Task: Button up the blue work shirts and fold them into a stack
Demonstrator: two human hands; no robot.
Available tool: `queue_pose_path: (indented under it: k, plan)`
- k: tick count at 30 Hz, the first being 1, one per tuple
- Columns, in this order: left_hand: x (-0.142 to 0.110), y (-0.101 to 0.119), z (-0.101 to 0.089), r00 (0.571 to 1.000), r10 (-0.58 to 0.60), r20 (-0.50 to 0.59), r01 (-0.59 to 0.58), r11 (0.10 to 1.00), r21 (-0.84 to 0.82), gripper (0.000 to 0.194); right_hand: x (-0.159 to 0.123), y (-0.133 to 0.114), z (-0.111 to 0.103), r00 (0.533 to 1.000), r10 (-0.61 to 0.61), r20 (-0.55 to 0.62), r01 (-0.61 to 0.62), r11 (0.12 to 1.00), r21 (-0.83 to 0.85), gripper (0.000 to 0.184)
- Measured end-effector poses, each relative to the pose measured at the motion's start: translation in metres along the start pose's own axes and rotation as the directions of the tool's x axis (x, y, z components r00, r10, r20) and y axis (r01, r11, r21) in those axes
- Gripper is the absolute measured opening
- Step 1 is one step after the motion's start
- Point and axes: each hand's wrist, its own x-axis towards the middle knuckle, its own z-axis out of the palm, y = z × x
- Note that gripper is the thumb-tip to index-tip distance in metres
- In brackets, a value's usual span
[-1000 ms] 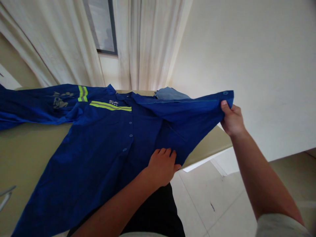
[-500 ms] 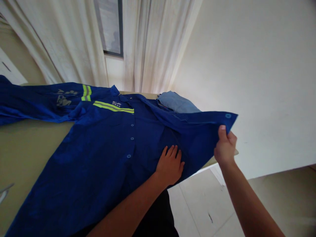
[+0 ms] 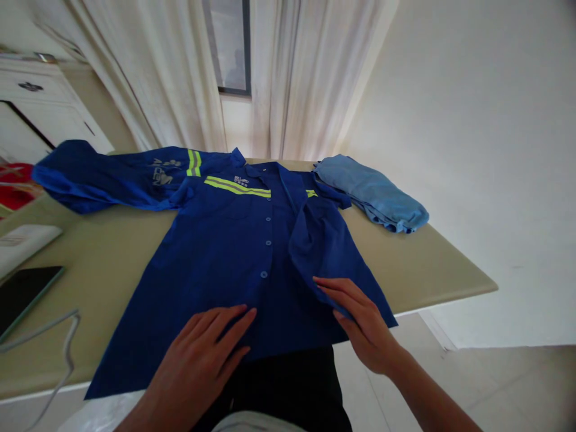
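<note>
On the tabletop (image 3: 450,273), right hand (image 3: 366,330) pinches shirt flap (image 3: 314,258), left hand (image 3: 195,354) has fingers apart; apparently straightening, next move needs flap untwisted.

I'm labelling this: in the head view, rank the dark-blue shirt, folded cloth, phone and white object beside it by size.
1. Dark-blue shirt
2. Folded cloth
3. Phone and white object: too alike to rank, both cut off.

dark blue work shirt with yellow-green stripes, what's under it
The smooth tan tabletop shows on both sides of the shirt and appears to run beneath it. Anything else under it is covered from view.
</note>
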Motion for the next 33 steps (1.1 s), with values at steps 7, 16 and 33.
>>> queue_pose_path:
  k: [7, 16, 33]
  plan:
    - [0.009, 0.002, 0.004, 0.91, -0.395, -0.129, 0.355, 0.9, -0.253, 0.033, -0.004, -0.011, 0.013, 0.992, -0.068, 0.103, 0.074, 0.995, -0.06, 0.044]
    - [0.033, 0.007, 0.006, 0.987, -0.015, 0.159, 0.034, 0.993, -0.116, 0.04, -0.005, -0.01, -0.006, 0.993, -0.007, -0.119, 0.013, 0.998, 0.054, 0.042]
    - [0.242, -0.024, 0.074, 0.864, -0.35, 0.362, 0.455, 0.85, -0.264, 0.069, -0.006, -0.017, 0.038, 0.942, -0.213, 0.26, 0.29, 0.907, -0.307, 0.044]
